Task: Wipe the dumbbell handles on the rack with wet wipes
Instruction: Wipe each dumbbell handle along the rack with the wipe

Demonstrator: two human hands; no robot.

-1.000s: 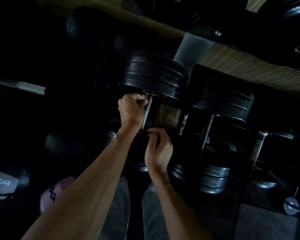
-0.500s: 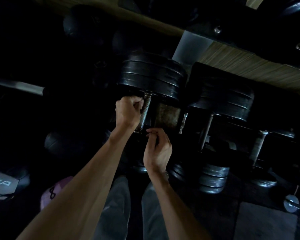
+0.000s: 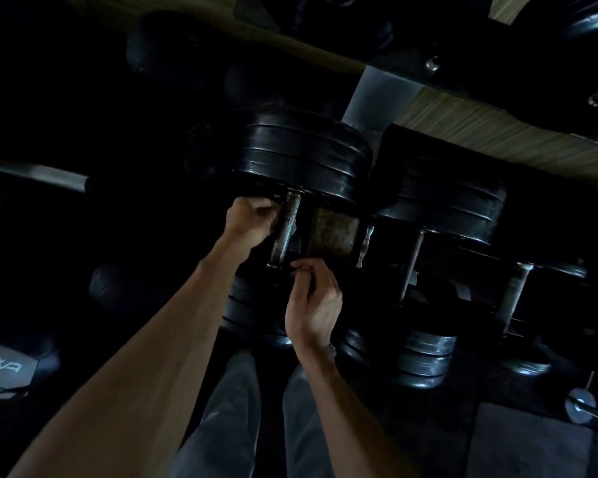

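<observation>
At frame centre, left hand (image 3: 252,220) rubs dumbbell handle (image 3: 285,229), fingers curled, wipe not discernible; right hand (image 3: 313,301) below, fingers curled, contents unclear. Wiping underway; next, neighbouring handle (image 3: 365,246).

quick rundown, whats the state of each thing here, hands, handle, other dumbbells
left hand: curled against the handle's left side, wipe not clearly visible
right hand: fingers curled near the handle's lower end, contents unclear
dumbbell handle: on the rack, rusty and speckled
other dumbbells: racked, untouched
</observation>
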